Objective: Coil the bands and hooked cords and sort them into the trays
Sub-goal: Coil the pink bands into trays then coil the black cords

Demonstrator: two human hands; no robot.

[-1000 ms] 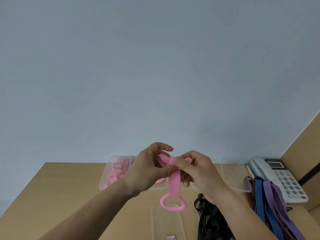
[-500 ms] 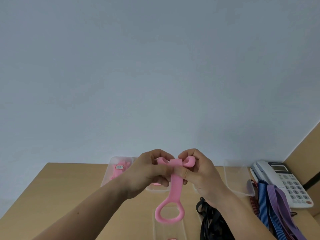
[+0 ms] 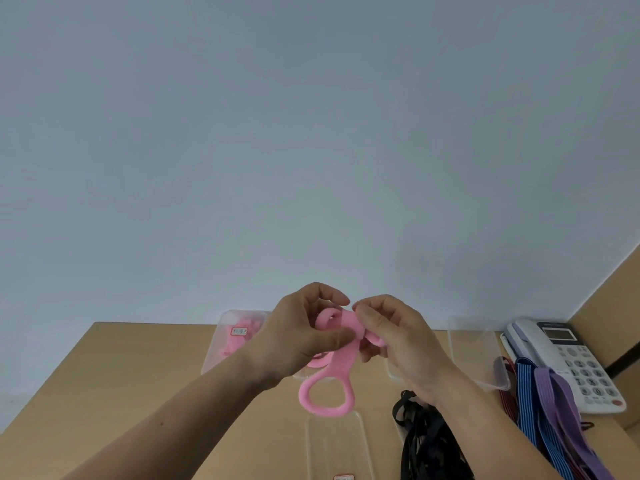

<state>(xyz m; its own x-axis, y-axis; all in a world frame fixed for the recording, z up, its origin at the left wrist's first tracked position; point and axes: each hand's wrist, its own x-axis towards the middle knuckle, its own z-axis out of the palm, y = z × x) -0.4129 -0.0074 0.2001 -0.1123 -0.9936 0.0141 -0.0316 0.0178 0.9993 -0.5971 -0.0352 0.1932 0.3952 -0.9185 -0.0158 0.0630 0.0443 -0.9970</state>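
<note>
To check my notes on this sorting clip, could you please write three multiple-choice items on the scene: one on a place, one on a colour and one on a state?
1. Where on the table does the telephone stand?
A. left end
B. right end
C. middle front

2. What colour is the band held by the left hand and the right hand?
A. black
B. purple
C. pink

3. How is the band's ring end?
A. hanging free below the hands
B. lying flat in a tray
C. hooked on the telephone

Answers:
1 B, the telephone sits by the table's right edge.
2 C, the strap between the fingers is plainly pink.
3 A, the ring dangles above the table while both hands hold the upper part.
</note>
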